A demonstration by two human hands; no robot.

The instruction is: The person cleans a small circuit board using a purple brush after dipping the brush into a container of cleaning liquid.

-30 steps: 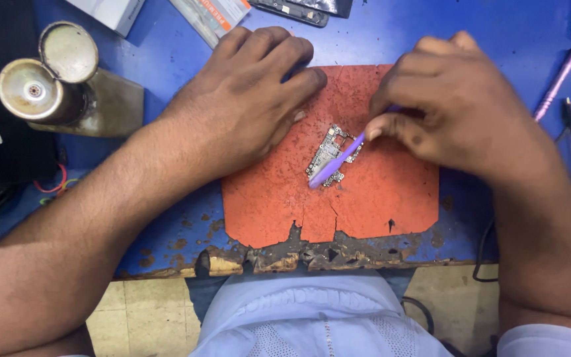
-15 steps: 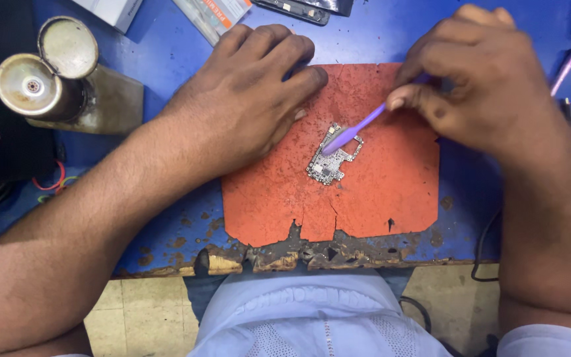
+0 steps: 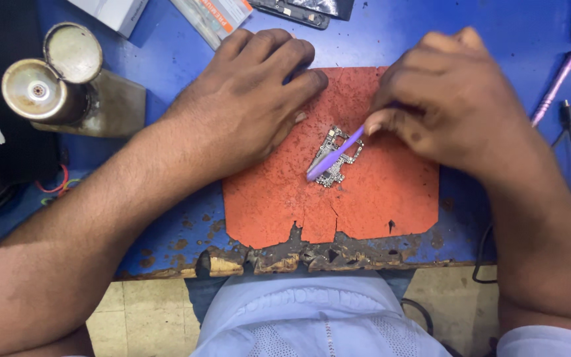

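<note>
A small silver circuit board with many tiny parts (image 3: 336, 157) lies near the middle of a worn orange rubber mat (image 3: 378, 205) on the blue tabletop (image 3: 391, 39). The right hand (image 3: 457, 106) is closed around a thin purple plastic tool (image 3: 334, 156), and the tip of the tool rests on the board. The left hand (image 3: 252, 109) lies flat and open on the mat just left of the board; it holds nothing, and I cannot tell if its fingertips touch the board. Far left of the mat stands a round metal dispenser with its lid open (image 3: 51, 76). In my judgement the board can slide on the mat if the tool pushes too hard, because nothing clearly fixes it. A strong push could also damage the small parts.
</note>
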